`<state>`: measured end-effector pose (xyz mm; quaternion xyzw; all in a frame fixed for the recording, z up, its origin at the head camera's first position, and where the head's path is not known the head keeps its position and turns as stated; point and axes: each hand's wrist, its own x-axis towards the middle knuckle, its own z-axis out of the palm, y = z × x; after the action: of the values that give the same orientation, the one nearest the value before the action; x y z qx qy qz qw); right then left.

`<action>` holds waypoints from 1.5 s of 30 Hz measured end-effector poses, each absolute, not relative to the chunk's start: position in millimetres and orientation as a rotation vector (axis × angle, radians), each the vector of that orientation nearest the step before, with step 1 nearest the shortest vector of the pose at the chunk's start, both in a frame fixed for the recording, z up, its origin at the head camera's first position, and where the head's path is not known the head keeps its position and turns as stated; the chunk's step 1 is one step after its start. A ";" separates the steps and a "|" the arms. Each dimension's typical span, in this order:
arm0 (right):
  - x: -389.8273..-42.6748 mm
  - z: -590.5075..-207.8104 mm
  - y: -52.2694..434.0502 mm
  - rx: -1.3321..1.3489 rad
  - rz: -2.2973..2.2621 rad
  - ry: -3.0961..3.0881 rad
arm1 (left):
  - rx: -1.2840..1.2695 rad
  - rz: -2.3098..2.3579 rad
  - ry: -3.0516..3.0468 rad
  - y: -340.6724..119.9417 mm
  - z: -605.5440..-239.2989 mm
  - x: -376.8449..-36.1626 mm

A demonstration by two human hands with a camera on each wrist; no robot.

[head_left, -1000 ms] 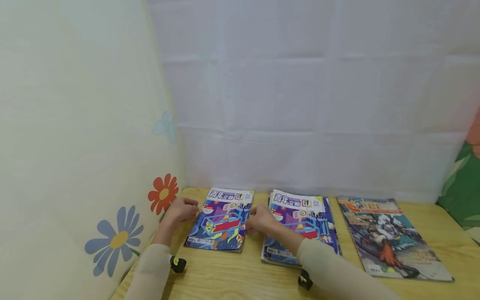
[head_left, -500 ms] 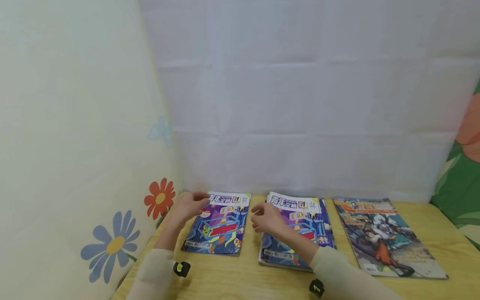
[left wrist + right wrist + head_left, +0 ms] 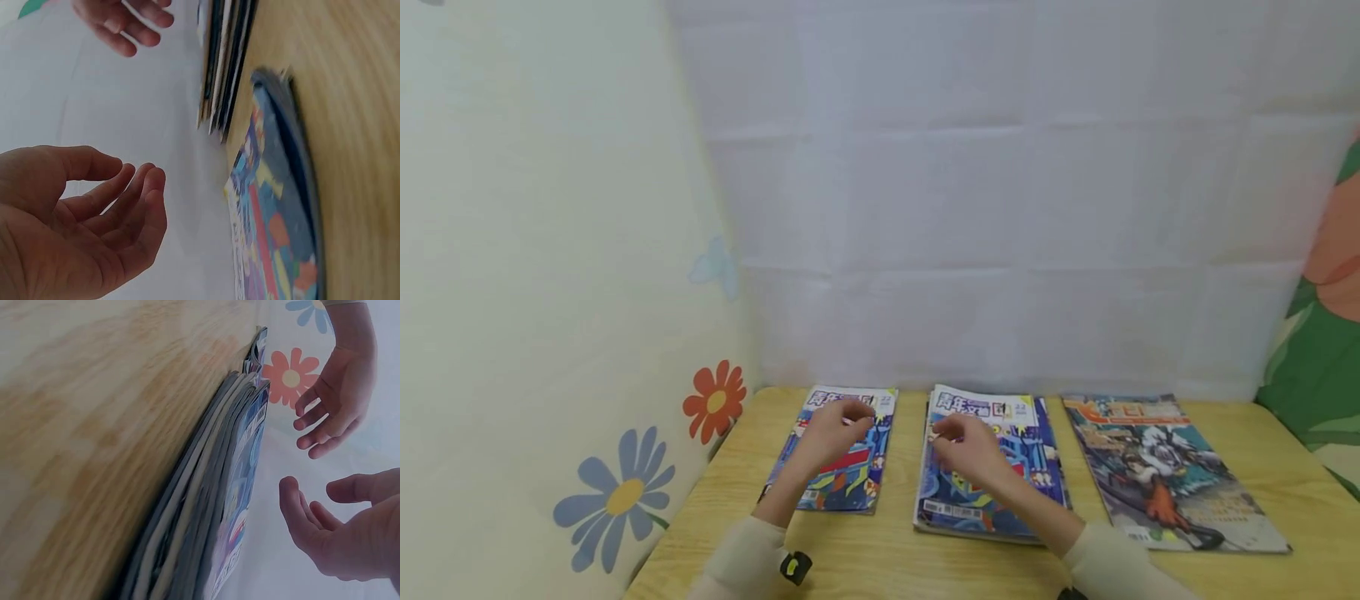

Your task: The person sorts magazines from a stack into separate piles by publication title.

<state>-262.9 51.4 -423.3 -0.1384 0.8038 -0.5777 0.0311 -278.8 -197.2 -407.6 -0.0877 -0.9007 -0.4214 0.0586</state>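
Note:
My left hand (image 3: 835,429) hovers over the left magazine (image 3: 848,485), which has a purple-blue illustrated cover and lies on the table. Its fingers are loosely curled with nothing between them, as the left wrist view shows of the left hand (image 3: 94,222). Above the middle stack of magazines (image 3: 1033,437), topped by the same cover, is my right hand (image 3: 973,452). In the right wrist view the right hand (image 3: 350,534) holds nothing, fingers bent and thumb apart from them. Both hands are clear of the covers. The stack's layered edges (image 3: 200,469) show several magazines.
A larger magazine (image 3: 1172,479) with a fantasy-art cover lies to the right of the stack. All rest on a wood-grain table (image 3: 865,558). A white cloth (image 3: 925,208) hangs behind, and a flower-printed sheet (image 3: 550,292) borders the left.
My left hand has risen from beside the left magazine and moved right over it. My right hand has left that magazine's right side and moved right, above the stack. The magazines stay put.

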 end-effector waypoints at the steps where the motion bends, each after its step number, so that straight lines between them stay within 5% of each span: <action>1: -262.4 -424.1 54.5 -0.414 -1.785 2.481 | -0.304 -1.275 -2.727 -193.5 -409.8 -277.6; 12: -261.5 -426.8 99.7 -0.291 -1.773 2.571 | -0.539 -1.346 -2.732 -162.7 -425.7 -274.6; 28: -263.2 -435.5 160.4 -0.211 -1.458 2.852 | -0.395 -1.361 -2.869 -137.6 -439.9 -277.4; 45: -268.3 -442.6 174.0 -0.013 -1.294 2.735 | -0.329 -1.470 -2.875 -124.5 -448.4 -281.5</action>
<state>-268.3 174.0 -442.6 -0.0044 0.9024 -0.4270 0.0581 -281.5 -124.5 -448.4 -0.1012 -0.8846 -0.4522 -0.0518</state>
